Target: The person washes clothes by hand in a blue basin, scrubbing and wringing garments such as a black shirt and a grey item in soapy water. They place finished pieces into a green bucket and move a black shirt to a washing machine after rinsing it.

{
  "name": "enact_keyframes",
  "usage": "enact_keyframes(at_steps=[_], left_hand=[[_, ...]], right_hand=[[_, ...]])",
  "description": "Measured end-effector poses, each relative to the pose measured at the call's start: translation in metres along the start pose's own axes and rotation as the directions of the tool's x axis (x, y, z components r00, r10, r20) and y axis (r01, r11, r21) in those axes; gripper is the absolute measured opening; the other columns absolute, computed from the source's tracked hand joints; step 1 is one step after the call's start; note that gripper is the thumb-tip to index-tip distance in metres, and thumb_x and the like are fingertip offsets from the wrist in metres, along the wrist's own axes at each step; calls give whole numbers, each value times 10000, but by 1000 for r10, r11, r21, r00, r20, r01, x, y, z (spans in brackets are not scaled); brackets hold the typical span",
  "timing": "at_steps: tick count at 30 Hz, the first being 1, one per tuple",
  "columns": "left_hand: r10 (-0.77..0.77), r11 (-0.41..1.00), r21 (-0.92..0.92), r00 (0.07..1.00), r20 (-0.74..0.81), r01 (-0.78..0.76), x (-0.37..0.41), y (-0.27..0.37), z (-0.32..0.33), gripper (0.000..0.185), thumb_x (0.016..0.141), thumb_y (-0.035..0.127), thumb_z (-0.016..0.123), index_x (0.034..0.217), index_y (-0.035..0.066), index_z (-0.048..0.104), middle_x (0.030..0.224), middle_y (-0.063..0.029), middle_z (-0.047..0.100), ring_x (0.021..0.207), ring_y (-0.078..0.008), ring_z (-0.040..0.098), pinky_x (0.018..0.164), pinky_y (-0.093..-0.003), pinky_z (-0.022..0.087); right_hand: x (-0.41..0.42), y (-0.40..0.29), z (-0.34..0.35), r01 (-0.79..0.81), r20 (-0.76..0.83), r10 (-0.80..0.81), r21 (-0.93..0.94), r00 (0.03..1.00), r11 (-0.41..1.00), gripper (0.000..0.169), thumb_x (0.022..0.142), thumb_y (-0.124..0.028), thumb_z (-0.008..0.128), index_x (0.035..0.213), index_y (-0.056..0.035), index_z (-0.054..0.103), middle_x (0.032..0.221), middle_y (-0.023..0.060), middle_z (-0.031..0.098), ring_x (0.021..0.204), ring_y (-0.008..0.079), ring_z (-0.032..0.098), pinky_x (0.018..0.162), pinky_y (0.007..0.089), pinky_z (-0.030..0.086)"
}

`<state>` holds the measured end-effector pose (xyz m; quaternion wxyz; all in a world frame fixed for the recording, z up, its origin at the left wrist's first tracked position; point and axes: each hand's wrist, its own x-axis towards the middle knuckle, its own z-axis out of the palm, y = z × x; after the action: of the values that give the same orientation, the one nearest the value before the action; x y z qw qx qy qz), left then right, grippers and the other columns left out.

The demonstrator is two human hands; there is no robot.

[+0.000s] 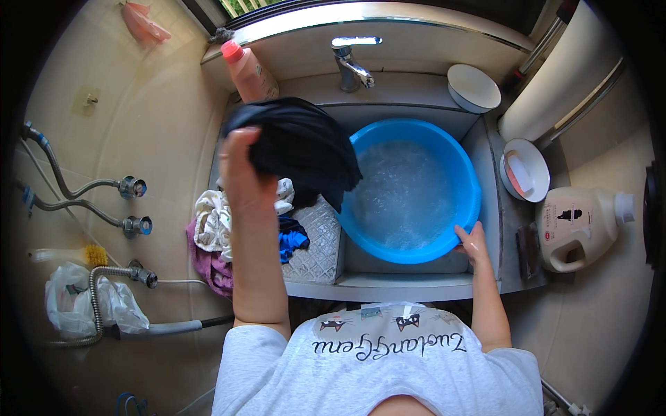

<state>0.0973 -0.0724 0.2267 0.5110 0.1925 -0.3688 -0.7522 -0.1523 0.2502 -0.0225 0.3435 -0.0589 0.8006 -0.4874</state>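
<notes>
A dark cloth garment [307, 145] hangs from my raised left hand [244, 166], above the ribbed washboard side of the sink and the left rim of the basin. The hand is blurred by motion, and the cloth hides some of its fingers. My right hand [472, 243] grips the lower right rim of a blue plastic basin [473, 195], thumb over the edge. Cloudy, bubbly water [406, 192] fills the basin, which stands in the sink. White patterned cloth [212, 218], a purple cloth [210, 265] and a bright blue cloth [293, 244] lie on the left.
Behind the basin stands a chrome faucet [351, 65]. A pink bottle [250, 73] is at the back left. On the right are a white bowl [473, 88], another bowl [541, 177] holding a soap bar, and a large detergent jug [572, 223]. Valves with hoses [101, 183] line the left wall.
</notes>
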Motion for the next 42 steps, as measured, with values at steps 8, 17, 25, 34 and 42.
enact_keyframes(at_steps=[8,17,25,34,42], left_hand=[[594,789,375,761,-261,-487,11,48,-28,202,743,102,626,924,15,607,899,-85,625,825,-195,617,757,-298,517],[447,-327,920,822,353,-217,-34,-53,-136,607,757,112,670,1280,8,380,1296,-220,361,1218,-392,355,984,-450,367],[-210,307,952,974,89,-21,-34,-195,-164,463,783,176,617,1204,18,509,1149,-219,547,1013,-331,561,868,-387,457],[-366,159,979,913,179,-128,-33,-242,-140,502,697,183,699,1151,16,566,1165,-195,553,1093,-338,522,952,-390,411],[-734,116,815,602,-315,567,-48,-270,-103,534,818,212,584,1301,58,418,1258,-179,504,1167,-352,483,900,-479,444]], right_hand=[[4,-6,-5,-54,-5,55,132,998,990,349,819,-166,655,1061,22,489,971,169,602,792,286,646,584,410,569],[-34,-55,2,196,-118,-176,196,977,961,235,801,-160,688,934,-1,579,850,98,627,653,180,607,512,303,510],[-19,-139,-7,341,-11,-359,349,933,873,249,844,-174,658,995,-1,563,789,37,628,591,75,562,535,181,455],[-15,-197,13,357,22,-372,229,928,906,171,821,-178,675,847,-47,566,629,12,577,462,72,530,401,184,422],[-37,-201,10,427,32,-431,94,902,900,123,812,-112,655,834,-47,553,658,1,585,496,46,525,432,170,399]])
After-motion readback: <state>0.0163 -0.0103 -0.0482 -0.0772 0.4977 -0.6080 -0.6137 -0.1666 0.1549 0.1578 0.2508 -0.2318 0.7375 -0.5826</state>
